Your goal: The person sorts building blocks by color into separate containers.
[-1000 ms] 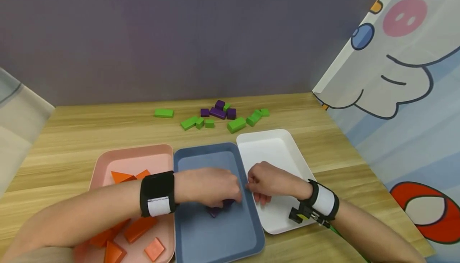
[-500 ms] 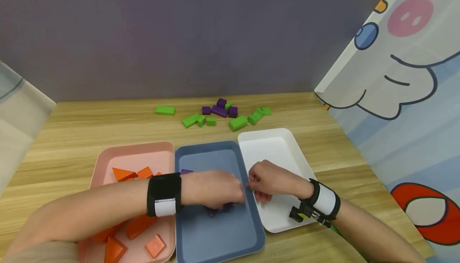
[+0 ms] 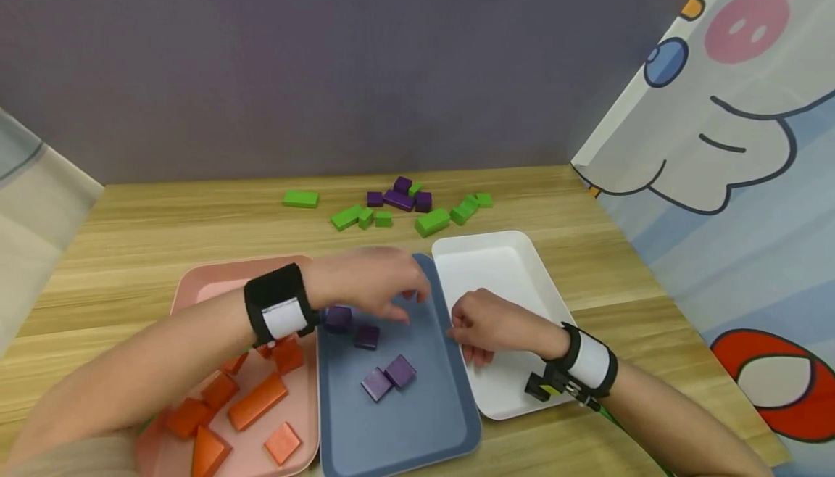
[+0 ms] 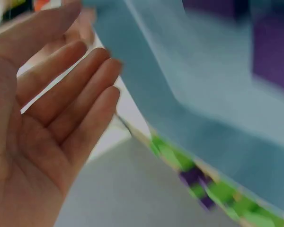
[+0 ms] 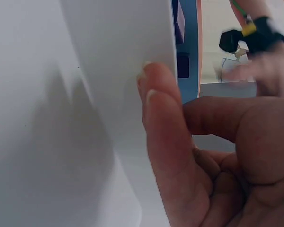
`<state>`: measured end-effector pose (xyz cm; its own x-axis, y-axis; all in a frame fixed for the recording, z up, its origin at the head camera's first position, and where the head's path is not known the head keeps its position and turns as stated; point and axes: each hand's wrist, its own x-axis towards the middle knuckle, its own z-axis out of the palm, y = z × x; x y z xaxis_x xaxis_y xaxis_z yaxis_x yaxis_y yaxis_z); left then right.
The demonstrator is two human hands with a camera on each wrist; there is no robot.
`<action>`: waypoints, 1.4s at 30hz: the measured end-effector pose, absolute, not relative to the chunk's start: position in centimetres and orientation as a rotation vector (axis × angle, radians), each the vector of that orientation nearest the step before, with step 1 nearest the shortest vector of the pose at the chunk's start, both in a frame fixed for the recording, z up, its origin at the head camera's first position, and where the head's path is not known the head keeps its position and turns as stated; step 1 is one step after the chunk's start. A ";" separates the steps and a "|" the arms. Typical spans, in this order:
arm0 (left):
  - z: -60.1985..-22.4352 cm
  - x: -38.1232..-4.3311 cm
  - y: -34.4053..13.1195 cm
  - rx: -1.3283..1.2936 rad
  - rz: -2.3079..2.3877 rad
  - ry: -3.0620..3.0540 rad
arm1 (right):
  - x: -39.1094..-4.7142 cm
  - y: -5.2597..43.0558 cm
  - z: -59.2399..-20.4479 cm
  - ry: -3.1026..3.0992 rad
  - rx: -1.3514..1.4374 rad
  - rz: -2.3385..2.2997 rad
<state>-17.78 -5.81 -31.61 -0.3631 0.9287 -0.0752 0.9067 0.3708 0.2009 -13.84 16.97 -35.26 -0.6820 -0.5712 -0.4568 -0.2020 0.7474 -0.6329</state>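
Note:
My left hand is above the far half of the blue tray. In the left wrist view its palm shows nothing held, and the fingers are nearly straight. Beneath and nearer lie several purple blocks, among them a pair touching: one purple block and another purple block. Over the left rim of the white tray hangs my right hand, fingers loosely bent, nothing between them. From the right wrist view, I cannot tell whether the fingers touch the rim.
The pink tray on the left holds several orange blocks. At the back of the wooden table, green blocks and purple blocks lie scattered before a grey panel. A patterned panel stands along the right side.
My left hand has come up off the purple blocks and moved toward the back of the blue tray, leaving them uncovered. The right hand has stayed in place.

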 end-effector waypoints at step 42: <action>-35.9 -34.1 -10.3 0.928 0.251 2.796 | -13.6 17.3 -34.9 2.262 -0.581 -0.764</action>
